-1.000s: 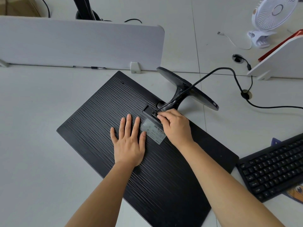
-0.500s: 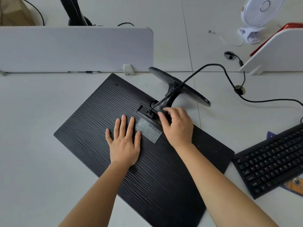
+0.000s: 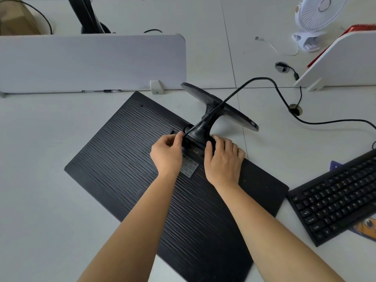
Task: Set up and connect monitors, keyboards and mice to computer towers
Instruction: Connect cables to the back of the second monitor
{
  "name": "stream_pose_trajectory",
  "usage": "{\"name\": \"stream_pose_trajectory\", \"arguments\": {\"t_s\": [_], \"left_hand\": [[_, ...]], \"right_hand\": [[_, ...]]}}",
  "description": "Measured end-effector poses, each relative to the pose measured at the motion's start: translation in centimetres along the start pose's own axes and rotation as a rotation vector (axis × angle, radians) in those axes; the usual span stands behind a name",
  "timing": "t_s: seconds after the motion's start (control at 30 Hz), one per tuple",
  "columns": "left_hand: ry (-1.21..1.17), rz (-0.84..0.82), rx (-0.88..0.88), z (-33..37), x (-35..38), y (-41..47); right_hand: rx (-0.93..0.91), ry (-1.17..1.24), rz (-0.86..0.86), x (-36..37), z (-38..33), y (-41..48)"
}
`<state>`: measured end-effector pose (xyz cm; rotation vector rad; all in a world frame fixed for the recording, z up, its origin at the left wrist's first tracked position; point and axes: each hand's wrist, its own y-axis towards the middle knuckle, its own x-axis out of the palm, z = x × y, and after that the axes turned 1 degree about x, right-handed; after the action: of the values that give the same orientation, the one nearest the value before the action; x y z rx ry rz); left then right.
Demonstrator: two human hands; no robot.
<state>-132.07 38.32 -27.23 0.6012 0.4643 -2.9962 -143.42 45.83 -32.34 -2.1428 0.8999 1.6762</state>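
Observation:
A black monitor (image 3: 126,159) lies face down on the white desk, ribbed back up. Its stand (image 3: 234,112), with a round foot, sticks up at the far edge. A black cable (image 3: 260,79) runs from the port recess beside the stand neck, over the foot and off to the right. My left hand (image 3: 166,153) pinches the cable's plug end at the ports. My right hand (image 3: 222,157) sits just right of the stand neck, thumb on the monitor's back and fingers curled over its edge. Two free ports show between my hands.
A black keyboard (image 3: 335,196) lies at the right on a printed mouse pad (image 3: 366,226). White desk dividers (image 3: 91,62) stand behind. A cable hole (image 3: 295,108), a white clip fan (image 3: 317,15), another monitor's stand (image 3: 89,17) and a cardboard box (image 3: 14,23) lie beyond.
My left hand left its flat rest on the monitor's back and took the cable plug. My right hand let go of the plug and shifted right to the stand neck.

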Motion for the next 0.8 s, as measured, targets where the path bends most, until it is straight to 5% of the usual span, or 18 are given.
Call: {"name": "stream_pose_trajectory", "arguments": {"t_s": [0.43, 0.8], "left_hand": [[0.382, -0.153, 0.399, -0.4, -1.4, 1.6], [0.190, -0.167, 0.138, 0.4, -1.2, 1.8]], "right_hand": [[-0.006, -0.009, 0.029, 0.4, 0.2, -0.1], [0.001, -0.016, 0.026, 0.5, 0.0, -0.1]]}}
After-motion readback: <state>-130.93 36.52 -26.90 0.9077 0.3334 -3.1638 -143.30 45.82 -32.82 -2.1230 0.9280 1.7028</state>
